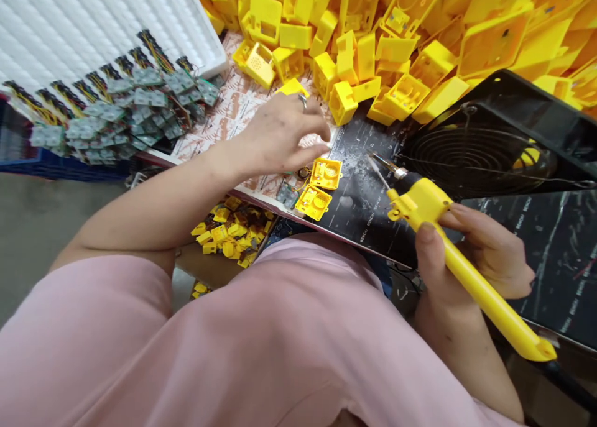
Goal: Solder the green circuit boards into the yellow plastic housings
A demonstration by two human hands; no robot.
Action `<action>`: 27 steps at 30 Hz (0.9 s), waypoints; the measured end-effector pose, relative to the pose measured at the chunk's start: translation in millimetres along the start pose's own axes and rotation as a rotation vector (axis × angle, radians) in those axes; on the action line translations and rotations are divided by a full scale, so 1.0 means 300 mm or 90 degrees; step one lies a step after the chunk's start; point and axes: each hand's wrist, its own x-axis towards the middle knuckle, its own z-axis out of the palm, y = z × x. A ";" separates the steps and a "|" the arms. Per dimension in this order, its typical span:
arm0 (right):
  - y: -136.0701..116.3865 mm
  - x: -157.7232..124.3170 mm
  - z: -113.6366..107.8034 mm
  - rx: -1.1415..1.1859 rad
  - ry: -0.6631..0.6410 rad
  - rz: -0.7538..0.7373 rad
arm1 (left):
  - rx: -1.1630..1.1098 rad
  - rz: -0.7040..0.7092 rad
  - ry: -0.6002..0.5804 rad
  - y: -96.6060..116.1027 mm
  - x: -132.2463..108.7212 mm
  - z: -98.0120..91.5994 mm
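Observation:
My right hand (471, 253) is wrapped around a yellow soldering iron (461, 262), its metal tip (380, 166) pointing up-left over the black bench mat (368, 203). My left hand (284, 135) hovers over the patterned sheet (233, 113), fingers curled together in a pinch near the mat's edge; what they hold is hidden. Just below that hand lie two small yellow plastic housings (319, 188) with a small circuit board (286, 194) and wires beside them.
A big heap of yellow plastic housings (396, 35) fills the back. Bundles of wired green circuit boards (116, 110) lie at the left on a white foam tray (69, 23). A black fan (476, 156) stands at the right. More yellow parts (231, 231) sit in a box below the bench.

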 end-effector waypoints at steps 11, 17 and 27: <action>-0.020 0.028 0.022 0.002 0.062 -0.097 | -0.133 0.138 -0.362 -0.055 -0.200 -0.170; -0.040 0.025 0.056 0.020 0.075 -0.100 | 0.047 -0.168 0.210 -0.305 -0.005 -0.016; -0.038 0.026 0.041 -0.009 0.086 -0.082 | 0.088 -0.073 0.020 -0.043 -0.064 0.064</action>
